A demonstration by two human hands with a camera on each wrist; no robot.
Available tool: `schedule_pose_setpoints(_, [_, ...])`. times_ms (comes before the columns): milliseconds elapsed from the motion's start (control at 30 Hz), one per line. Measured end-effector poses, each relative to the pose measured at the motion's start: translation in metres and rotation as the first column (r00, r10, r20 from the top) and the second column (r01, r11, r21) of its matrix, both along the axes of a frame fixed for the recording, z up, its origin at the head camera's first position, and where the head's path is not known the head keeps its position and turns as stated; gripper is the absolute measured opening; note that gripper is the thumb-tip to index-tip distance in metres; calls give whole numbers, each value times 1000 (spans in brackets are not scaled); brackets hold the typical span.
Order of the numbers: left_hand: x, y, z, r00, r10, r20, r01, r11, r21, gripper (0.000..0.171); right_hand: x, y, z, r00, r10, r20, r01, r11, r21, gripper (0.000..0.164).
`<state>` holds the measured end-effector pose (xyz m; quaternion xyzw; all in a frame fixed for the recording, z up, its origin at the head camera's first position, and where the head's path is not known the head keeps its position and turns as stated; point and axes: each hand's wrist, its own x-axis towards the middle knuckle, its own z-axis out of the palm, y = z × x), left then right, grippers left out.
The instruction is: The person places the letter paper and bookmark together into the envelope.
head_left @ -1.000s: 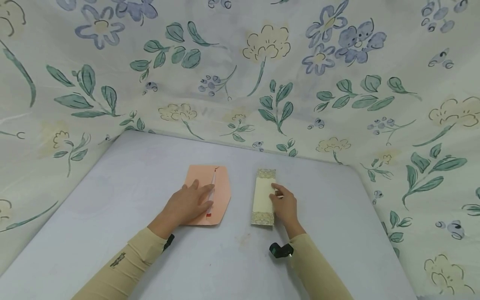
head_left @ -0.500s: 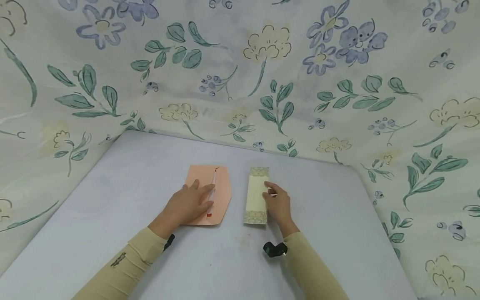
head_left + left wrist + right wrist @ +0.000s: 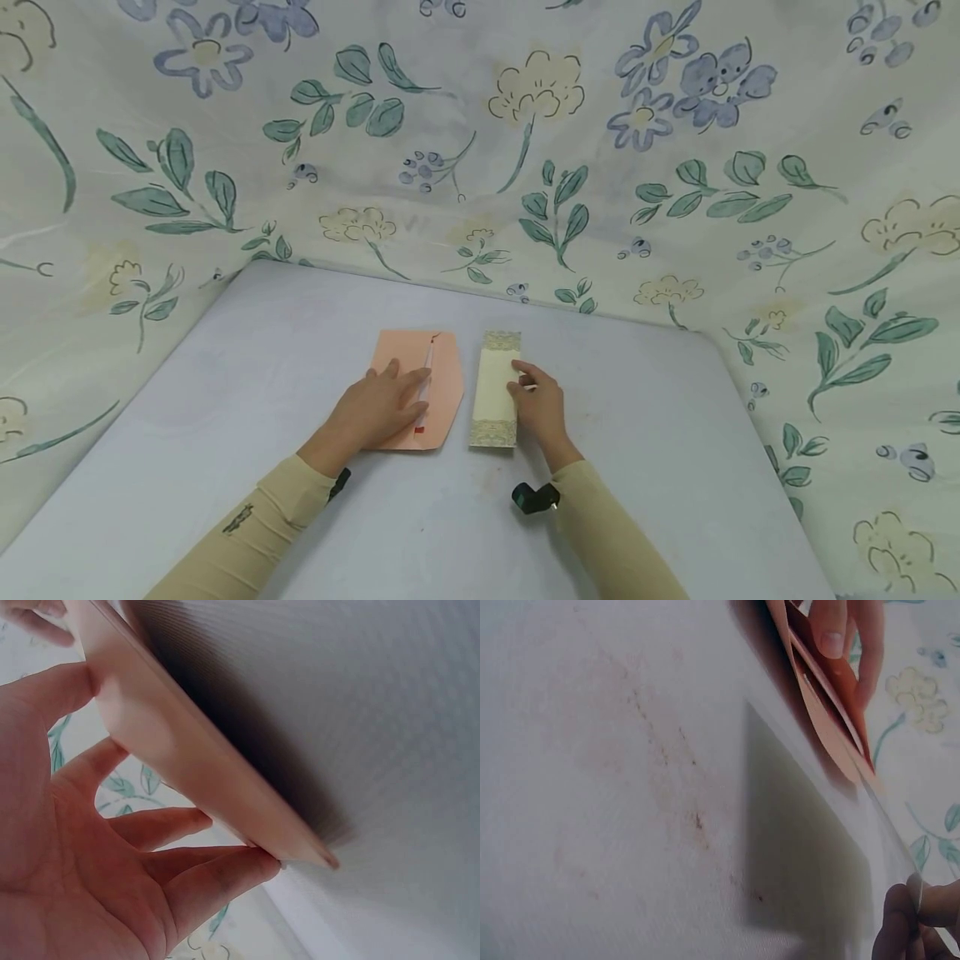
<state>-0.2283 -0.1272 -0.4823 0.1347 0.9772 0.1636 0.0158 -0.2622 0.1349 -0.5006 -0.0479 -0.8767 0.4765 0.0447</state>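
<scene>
A peach paper envelope lies near the middle of the table, with a narrow white gap along its right part and a small red mark at the near end. My left hand rests on it with fingers spread; the left wrist view has the fingertips against the paper. Just right of the envelope is a long cream card with patterned bands at both ends. My right hand pinches this card by its right edge between thumb and fingers. The right wrist view shows the envelope's mouth gaping slightly.
A white table carries both paper items. Floral cloth hangs behind and at the sides of it. Small brownish specks mark the tabletop. A dark wrist camera sits at the right cuff.
My right hand has slid the cream card leftward, so the space between it and the envelope has narrowed. The left hand and envelope have stayed in place.
</scene>
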Motion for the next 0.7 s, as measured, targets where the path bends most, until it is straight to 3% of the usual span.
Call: schedule_pose_setpoints(700, [1, -2, 2, 1000, -11, -6, 11, 1000, 9, 58, -1, -32, 0, 1000, 29, 0, -29, 1000, -7, 38])
